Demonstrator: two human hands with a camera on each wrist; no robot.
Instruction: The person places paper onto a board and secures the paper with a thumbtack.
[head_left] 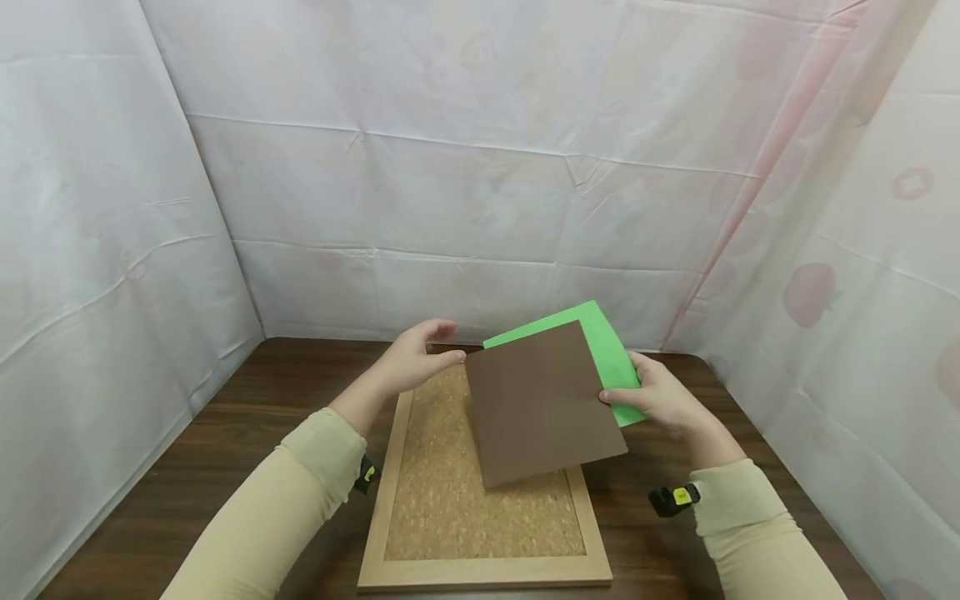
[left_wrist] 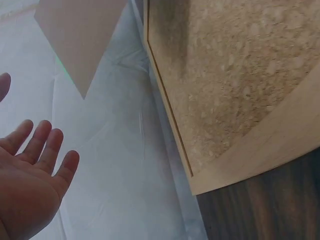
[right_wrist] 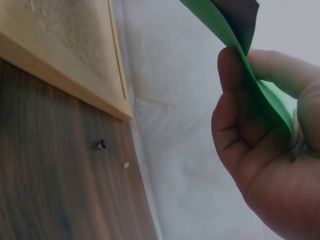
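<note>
The corkboard (head_left: 480, 500) lies on the table (head_left: 225, 450). Two sheets (head_left: 543, 400) hang above the corkboard's far right part, one behind the other.

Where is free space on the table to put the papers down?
The cork board surface is bare near its front frame. Dark table shows free left of the board, and a narrower strip on its right. The far middle is crowded: both hands, brown sheet, green sheet.

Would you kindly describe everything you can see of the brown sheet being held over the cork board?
The brown sheet is a plain, matte, roughly square piece that looks like paper or thin card. It is held tilted above the cork board, overlapping a green sheet behind it. The right hand pinches both sheets at their right edge. The left hand hovers open near its upper left corner, apparently not touching.
</note>
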